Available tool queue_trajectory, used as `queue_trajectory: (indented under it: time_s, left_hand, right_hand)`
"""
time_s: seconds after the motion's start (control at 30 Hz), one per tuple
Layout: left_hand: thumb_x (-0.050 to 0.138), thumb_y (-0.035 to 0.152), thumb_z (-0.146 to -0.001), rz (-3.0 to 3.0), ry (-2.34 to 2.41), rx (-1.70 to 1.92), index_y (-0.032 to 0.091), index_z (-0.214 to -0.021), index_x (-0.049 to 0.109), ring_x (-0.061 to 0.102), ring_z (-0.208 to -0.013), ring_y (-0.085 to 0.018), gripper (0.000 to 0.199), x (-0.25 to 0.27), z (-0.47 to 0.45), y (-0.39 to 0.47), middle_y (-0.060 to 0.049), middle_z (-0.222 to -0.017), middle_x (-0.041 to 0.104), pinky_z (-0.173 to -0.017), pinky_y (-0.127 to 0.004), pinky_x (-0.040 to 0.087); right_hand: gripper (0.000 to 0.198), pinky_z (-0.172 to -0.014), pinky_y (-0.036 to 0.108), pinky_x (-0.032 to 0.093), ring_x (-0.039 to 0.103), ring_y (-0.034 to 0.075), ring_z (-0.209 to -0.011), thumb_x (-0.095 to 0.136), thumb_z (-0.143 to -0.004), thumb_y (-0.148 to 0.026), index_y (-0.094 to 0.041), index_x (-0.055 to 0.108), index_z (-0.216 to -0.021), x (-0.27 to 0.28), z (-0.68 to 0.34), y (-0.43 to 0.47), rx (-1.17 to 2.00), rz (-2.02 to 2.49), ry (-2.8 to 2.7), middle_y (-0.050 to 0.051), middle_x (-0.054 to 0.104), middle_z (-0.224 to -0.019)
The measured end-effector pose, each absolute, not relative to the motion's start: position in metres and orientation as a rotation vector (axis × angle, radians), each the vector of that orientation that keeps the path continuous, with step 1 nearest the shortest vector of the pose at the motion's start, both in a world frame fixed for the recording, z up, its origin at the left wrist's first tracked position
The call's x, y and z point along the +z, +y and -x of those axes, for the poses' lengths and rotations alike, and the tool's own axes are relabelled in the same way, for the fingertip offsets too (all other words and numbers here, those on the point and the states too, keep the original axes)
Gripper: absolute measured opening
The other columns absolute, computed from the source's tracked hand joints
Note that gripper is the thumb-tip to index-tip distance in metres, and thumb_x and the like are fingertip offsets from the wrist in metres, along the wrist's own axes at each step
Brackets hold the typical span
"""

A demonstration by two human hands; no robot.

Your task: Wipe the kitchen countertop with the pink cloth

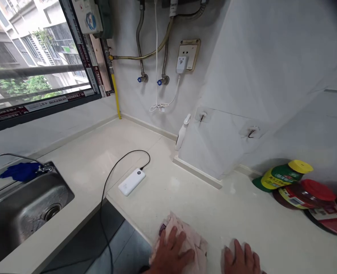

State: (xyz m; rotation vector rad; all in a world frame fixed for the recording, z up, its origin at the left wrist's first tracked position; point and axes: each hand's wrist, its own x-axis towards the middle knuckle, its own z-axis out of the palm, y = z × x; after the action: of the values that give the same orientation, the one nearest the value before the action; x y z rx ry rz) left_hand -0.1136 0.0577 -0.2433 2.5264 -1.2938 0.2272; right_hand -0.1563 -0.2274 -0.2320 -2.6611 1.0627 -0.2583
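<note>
My left hand (171, 251) lies flat with fingers spread on a crumpled pale pink cloth (185, 236) at the near edge of the cream countertop (214, 205). My right hand (242, 260) rests palm down a little to the right, its fingers over another patch of the same pale cloth. Neither hand grips anything; both press down on the counter surface.
A white power bank (132, 181) with a black cable lies mid-counter. A steel sink (23, 209) with tap and blue cloth (20, 171) sits at left. Jars (296, 186) stand at right. A white spray bottle (182, 132) leans by the wall corner.
</note>
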Motion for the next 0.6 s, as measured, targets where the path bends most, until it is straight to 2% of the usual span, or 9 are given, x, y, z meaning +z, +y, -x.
queue_trajectory:
  time_s: [0.17,0.3,0.37,0.5,0.6]
  left_hand:
    - [0.066,0.075,-0.075,-2.428,-1.479,0.188,0.042,-0.148,0.044,0.036,-0.146,-0.038,0.083,-0.231,0.075,0.118,-0.007,-0.160,0.042,-0.117,-0.058,0.027]
    - [0.072,0.064,-0.077,-2.578,-1.356,0.093,0.041,-0.143,0.051,0.039,-0.145,-0.036,0.074,-0.211,0.018,0.205,-0.007,-0.155,0.049,-0.117,-0.057,0.026]
    - [0.070,0.063,-0.078,-2.661,-1.258,0.078,0.036,-0.144,0.052,0.039,-0.145,-0.035,0.073,-0.199,-0.005,0.243,-0.009,-0.154,0.050,-0.117,-0.055,0.025]
    - [0.068,0.052,-0.082,-2.819,-1.042,0.054,0.030,-0.149,0.047,0.031,-0.150,-0.033,0.073,-0.187,-0.018,0.272,-0.010,-0.159,0.043,-0.121,-0.052,0.019]
    - [0.068,0.041,-0.082,-2.909,-0.882,0.027,0.031,-0.150,0.046,0.027,-0.151,-0.036,0.072,-0.192,0.002,0.254,-0.009,-0.162,0.038,-0.119,-0.057,0.020]
  right_hand:
    - [0.080,-0.107,0.072,0.028,0.032,0.041,-0.145,0.018,-0.090,-0.070,-0.021,0.047,-0.147,-0.234,0.160,-0.229,-0.270,2.673,1.039,0.020,0.043,-0.155]
    - [0.080,-0.108,0.070,0.028,0.030,0.040,-0.146,0.017,-0.091,-0.070,-0.023,0.045,-0.148,-0.235,0.162,-0.228,-0.249,2.680,1.036,0.019,0.040,-0.157]
    - [0.080,-0.109,0.070,0.027,0.029,0.040,-0.147,0.017,-0.091,-0.070,-0.022,0.045,-0.148,-0.234,0.162,-0.228,-0.251,2.687,1.035,0.019,0.040,-0.157]
    - [0.077,-0.112,0.068,0.025,0.029,0.039,-0.147,0.019,-0.093,-0.068,-0.020,0.047,-0.146,-0.233,0.165,-0.226,-0.278,2.736,0.991,0.019,0.040,-0.156]
    - [0.075,-0.114,0.068,0.021,0.029,0.038,-0.147,0.018,-0.094,-0.064,-0.018,0.048,-0.145,-0.232,0.165,-0.222,-0.379,2.756,0.945,0.020,0.043,-0.154]
